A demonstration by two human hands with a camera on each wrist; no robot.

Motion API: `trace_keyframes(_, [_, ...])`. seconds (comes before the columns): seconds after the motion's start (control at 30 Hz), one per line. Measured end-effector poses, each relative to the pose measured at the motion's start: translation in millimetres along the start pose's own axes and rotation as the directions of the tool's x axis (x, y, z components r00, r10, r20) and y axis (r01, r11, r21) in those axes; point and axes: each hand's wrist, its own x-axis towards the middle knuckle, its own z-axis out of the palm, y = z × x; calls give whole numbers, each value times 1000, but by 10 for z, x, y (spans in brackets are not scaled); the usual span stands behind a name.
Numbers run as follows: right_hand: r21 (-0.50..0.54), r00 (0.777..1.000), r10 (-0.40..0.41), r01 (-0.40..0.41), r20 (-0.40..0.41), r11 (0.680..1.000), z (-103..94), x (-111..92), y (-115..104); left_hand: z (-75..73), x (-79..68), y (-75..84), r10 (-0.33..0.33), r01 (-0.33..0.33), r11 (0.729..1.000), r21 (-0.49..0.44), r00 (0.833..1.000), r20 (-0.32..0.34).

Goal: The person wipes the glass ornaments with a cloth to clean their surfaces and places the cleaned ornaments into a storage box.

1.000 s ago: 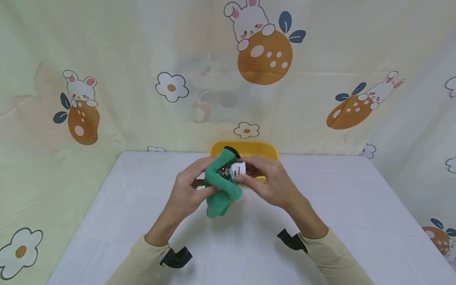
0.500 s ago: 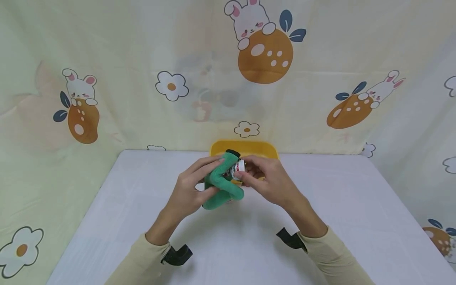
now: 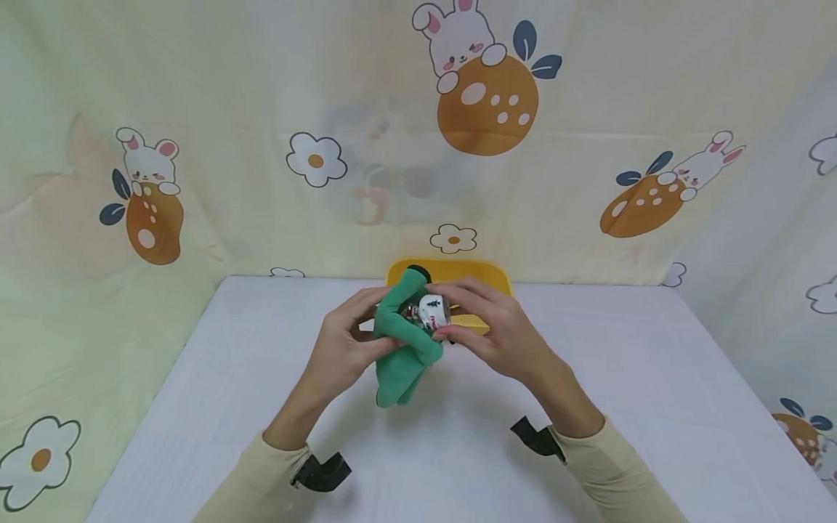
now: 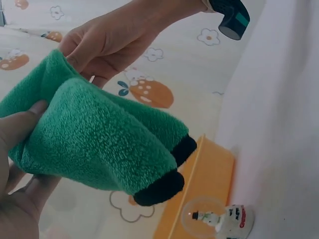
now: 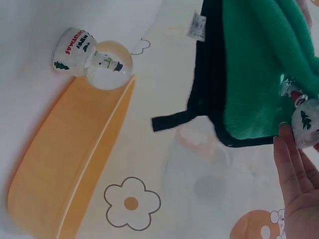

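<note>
In the head view my left hand (image 3: 340, 352) grips a green towel (image 3: 397, 374) with dark edging, folded round the glass ball of a small snow globe (image 3: 433, 312). My right hand (image 3: 500, 327) pinches the globe's white printed base between thumb and fingers. The globe lies tilted on its side, its ball mostly covered by the towel. Seen from the right wrist, a red-and-white figure shows inside the globe (image 5: 305, 122), against the towel (image 5: 254, 84). In the left wrist view the towel (image 4: 89, 134) hides the globe.
A yellow bin (image 3: 471, 271) stands at the table's back edge, partly behind the hands. Beside it a second snow globe (image 5: 70, 54) with a snowman stands on the white table (image 3: 229, 378). A patterned curtain (image 3: 366, 94) hangs behind the table.
The globe's base has turned in my right fingers: its red lettering has rotated away and a dark tree print faces up. The towel's lower end rose, then hung down again.
</note>
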Motion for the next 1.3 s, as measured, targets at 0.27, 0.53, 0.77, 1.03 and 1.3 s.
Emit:
trace_keyframes(0.27, [-16, 999, -49, 49, 2, 999, -25, 0, -12, -9, -13, 9, -16, 18, 992, -127, 1000, 22])
trace_keyframes(0.53, [-36, 984, -174, 173, -27, 984, -6, -9, 21, -10, -4, 8, -19, 27, 989, -143, 998, 59])
trace_keyframes(0.77, [-23, 991, -134, 134, -24, 991, -26, -26, 15, -7, -13, -1, 98, -98, 995, -12, 994, 55])
trace_keyframes(1.03, [37, 999, -35, 36, -25, 999, -35, -25, 15, 14, -13, 5, 228, -230, 969, 96, 973, 27])
trace_keyframes(1.3, [41, 1000, 27, -26, -15, 999, -16, -36, 27, 43, 8, -18, 393, -385, 887, 254, 919, 22])
